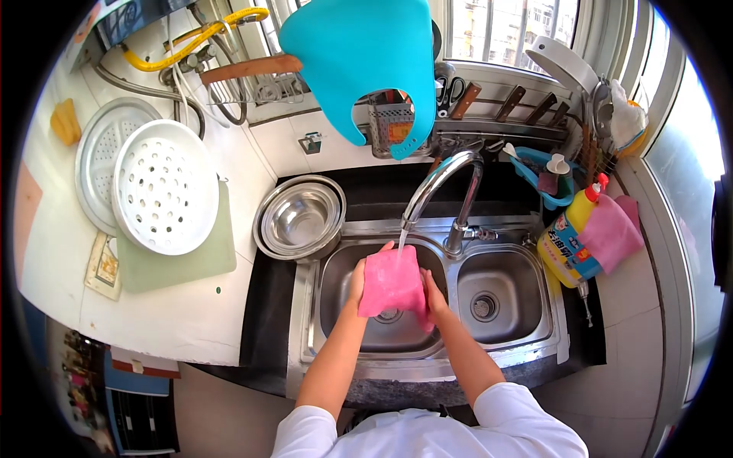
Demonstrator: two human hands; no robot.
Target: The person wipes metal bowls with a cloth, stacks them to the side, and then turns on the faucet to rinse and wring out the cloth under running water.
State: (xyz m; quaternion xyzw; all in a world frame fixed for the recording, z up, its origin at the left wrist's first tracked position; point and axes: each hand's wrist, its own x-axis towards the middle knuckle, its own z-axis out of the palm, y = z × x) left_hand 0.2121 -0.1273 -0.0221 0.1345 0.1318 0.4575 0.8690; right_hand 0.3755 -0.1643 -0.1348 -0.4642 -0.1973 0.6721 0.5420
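A pink cleaning cloth (392, 284) is spread between my two hands over the larger basin of the steel sink (336, 336). My left hand (358, 281) holds its left edge, with fingertips showing past the top corner. On the other side, my right hand (434, 295) holds the right edge, where a corner hangs down. The cloth hides most of the fingers of both hands. Water runs from the curved faucet (435, 179) onto the top of the cloth. Part of the drain (389, 314) shows below it.
Nested steel bowls (299, 217) stand left of the sink. To its right is a yellow spray bottle (561, 248) with another pink cloth (612, 233) draped over it. A blue basket (544, 179) sits behind. A turquoise bib (366, 61) hangs overhead, near knives (510, 104) on the wall.
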